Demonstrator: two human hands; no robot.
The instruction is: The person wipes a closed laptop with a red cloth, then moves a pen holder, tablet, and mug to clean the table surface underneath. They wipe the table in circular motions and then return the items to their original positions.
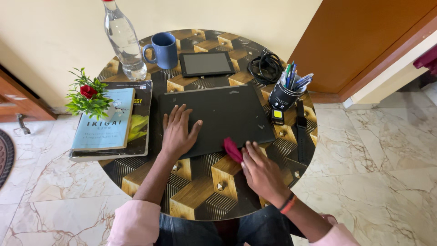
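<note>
Round patterned table [200, 191], closed laptop [227, 114], tablet [207, 64], mug [163, 50], bottle [123, 41], books [136, 132], possibly cables [265, 67]

That round table [200, 191] is wild – a brown-and-black cube pattern with striped faces all over. A matte black laptop [218, 116] sits mid-table, with a magenta cloth [232, 149] at its near edge. Toward the far edge: a blue mug [163, 49], a black tablet [206, 63] and a clear bottle [122, 41] with a red cap. At the left edge, a pale teal book [105, 119] on a black-and-yellow one [140, 119] – plus a red rose in green leaves [87, 95].
</note>
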